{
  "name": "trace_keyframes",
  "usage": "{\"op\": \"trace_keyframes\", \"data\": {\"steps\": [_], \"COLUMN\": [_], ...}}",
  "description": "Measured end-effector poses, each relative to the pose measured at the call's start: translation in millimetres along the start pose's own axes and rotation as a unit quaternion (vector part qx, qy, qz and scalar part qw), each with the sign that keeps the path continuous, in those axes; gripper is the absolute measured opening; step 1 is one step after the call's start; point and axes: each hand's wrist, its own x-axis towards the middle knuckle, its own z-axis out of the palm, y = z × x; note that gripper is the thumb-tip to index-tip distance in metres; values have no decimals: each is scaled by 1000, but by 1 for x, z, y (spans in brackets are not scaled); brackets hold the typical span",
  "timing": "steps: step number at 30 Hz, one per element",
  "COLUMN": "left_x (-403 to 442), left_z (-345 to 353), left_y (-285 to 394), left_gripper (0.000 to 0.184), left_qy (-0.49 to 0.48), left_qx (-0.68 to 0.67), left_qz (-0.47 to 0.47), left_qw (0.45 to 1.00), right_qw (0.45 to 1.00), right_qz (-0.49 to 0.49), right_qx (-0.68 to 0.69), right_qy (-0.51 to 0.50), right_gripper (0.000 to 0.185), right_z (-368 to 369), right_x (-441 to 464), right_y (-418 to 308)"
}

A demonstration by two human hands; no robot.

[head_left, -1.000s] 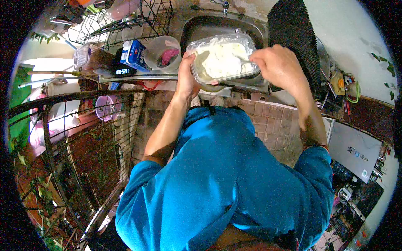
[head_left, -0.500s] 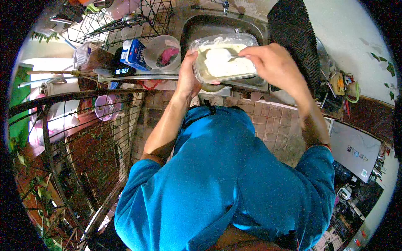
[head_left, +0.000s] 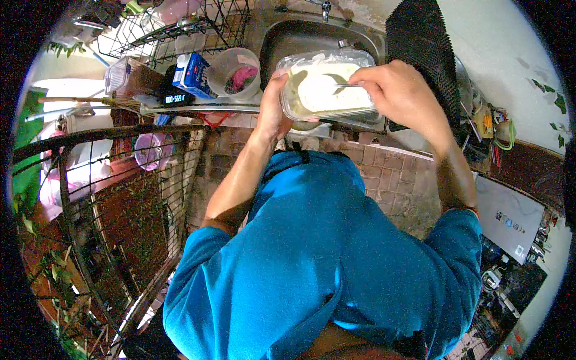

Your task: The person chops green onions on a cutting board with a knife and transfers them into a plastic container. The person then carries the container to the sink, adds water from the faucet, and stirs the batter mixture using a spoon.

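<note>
My left hand [head_left: 275, 108] grips the near-left side of a clear plastic container [head_left: 288, 111], holding it tilted a little above the front edge of the sink. A thick, creamy white substance [head_left: 315, 99] fills part of it and coats its walls. With fingers pinched, my right hand [head_left: 403, 96] holds the thin handle of a spoon [head_left: 347, 85] over the container's right side. The spoon's bowl lies in or against the white substance, so its outline is hard to make out.
Behind the container is a metal sink [head_left: 294, 36] with a tap [head_left: 326, 9]. To the left stand a translucent tub [head_left: 219, 66] with something pink inside, a blue carton [head_left: 195, 75], a digital display [head_left: 175, 98] and a wire rack [head_left: 222, 30]. A black ridged sheet [head_left: 422, 54] stands at right.
Both hands, with the container and spoon, have shifted slightly to the right. The spoon has moved a little within the container. Both grips are the same.
</note>
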Motion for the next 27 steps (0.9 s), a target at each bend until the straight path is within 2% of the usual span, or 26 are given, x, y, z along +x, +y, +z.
{"op": "trace_keyframes", "data": {"steps": [3, 4, 5, 7, 8, 10, 11, 14, 15, 17, 19, 21, 22, 25, 27], "left_x": [1, 2, 2, 4, 6, 7, 7, 3, 2, 1, 3, 5, 6, 6, 6], "left_z": [0, -1, -1, -2, -3, -5, -6, -3, -1, 4, 4, 0, -4, -4, -2], "left_y": [2, 2, 2, -1, -2, -7, -9, -5, -3, -1, -1, -2, -6, -7, -7], "left_gripper": [53, 53, 52, 53, 55, 55, 56, 56, 56, 72, 72, 72, 72, 70, 70], "left_qy": [-9, -14, -18, 0, 17, 20, 23, -15, -15, -14, 2, 19, 18, 14, 12], "left_qx": [8, 0, -8, 6, 20, 11, 3, 8, 7, 36, 45, 52, 48, 37, 31], "left_qz": [-12, -22, -33, -25, -19, -21, -24, -14, -14, 5, -1, -7, -15, -23, -20], "left_qw": [1000, 1000, 999, 1000, 999, 1000, 999, 1000, 1000, 999, 999, 998, 999, 999, 999], "right_qw": [998, 998, 998, 984, 984, 973, 973, 998, 998, 999, 997, 978, 978, 986, 999], "right_qz": [-49, 3, 3, 9, 9, -5, -6, -22, -22, -22, -22, 6, 6, 18, -12], "right_qx": [-34, -56, -55, -162, -162, -220, -220, -56, -57, -28, -69, -201, -201, -157, -31], "right_qy": [7, -38, -37, -76, -77, -75, -75, 25, 25, -18, -10, -63, -64, -60, -7], "right_gripper": [17, 24, 24, 24, 24, 18, 18, 17, 17, 17, 17, 17, 17, 17, 18], "right_z": [18, 19, 19, 16, 11, 1, 0, 8, 14, 22, 22, 12, 5, -2, 10], "right_x": [4, 3, 0, -2, -1, 1, 1, 4, 3, 1, -3, -2, 0, 3, 5], "right_y": [-7, -11, -12, -14, -14, -13, -11, 0, -1, -5, -6, -12, -12, -6, 3]}}
